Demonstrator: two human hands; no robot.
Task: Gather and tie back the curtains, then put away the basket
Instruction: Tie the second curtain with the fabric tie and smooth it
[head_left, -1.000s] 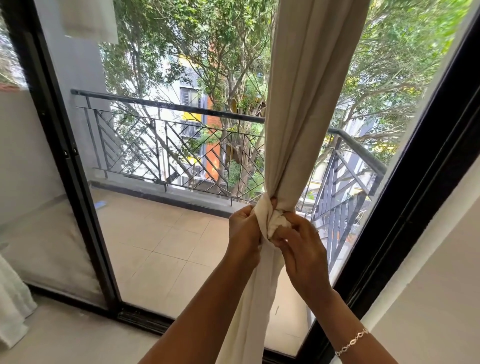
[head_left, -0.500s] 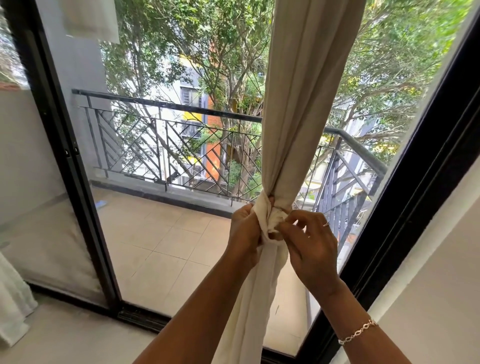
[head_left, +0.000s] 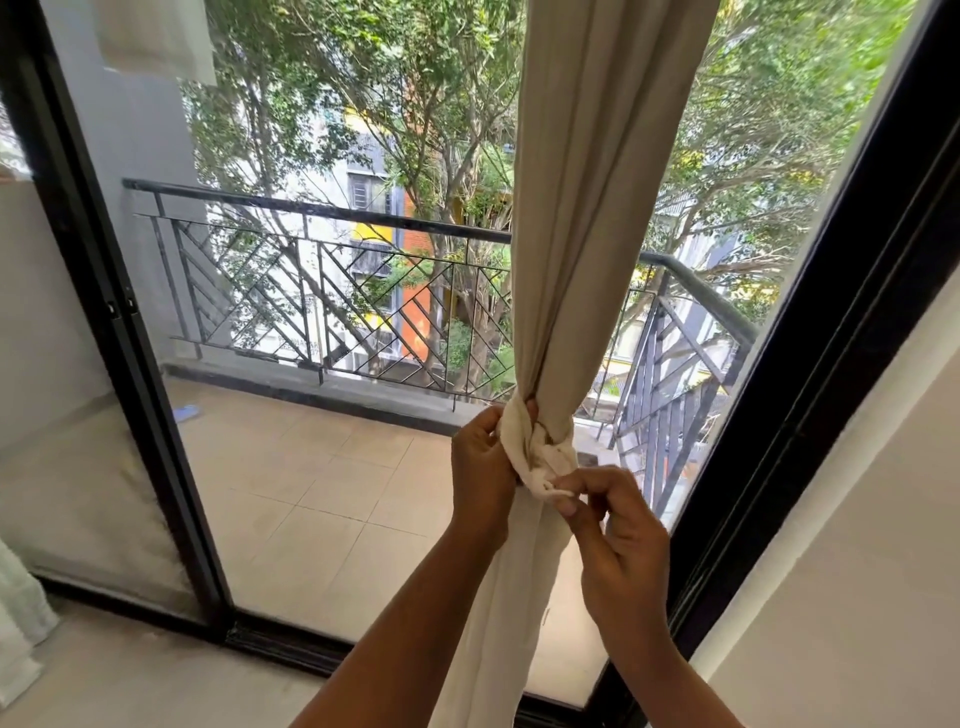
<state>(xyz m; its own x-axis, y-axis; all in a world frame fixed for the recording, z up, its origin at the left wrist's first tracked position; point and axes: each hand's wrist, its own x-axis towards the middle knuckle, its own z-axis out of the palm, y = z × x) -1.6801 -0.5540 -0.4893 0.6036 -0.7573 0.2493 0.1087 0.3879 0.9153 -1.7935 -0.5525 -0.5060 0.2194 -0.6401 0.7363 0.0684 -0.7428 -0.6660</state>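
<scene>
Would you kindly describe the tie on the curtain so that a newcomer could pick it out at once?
Start at the black-framed glass balcony door and find the beige fabric curtain hanging in front of it. Follow the curtain down to where it narrows: the cream cloth tie wraps it there, between the left hand and right hand. It is paler than the curtain and bunched into a knot.

Both forearms are showing bare, with no sleeves reaching into view; the left hand (head_left: 480, 467) and right hand (head_left: 621, 540) are wearing no gloves.
</scene>
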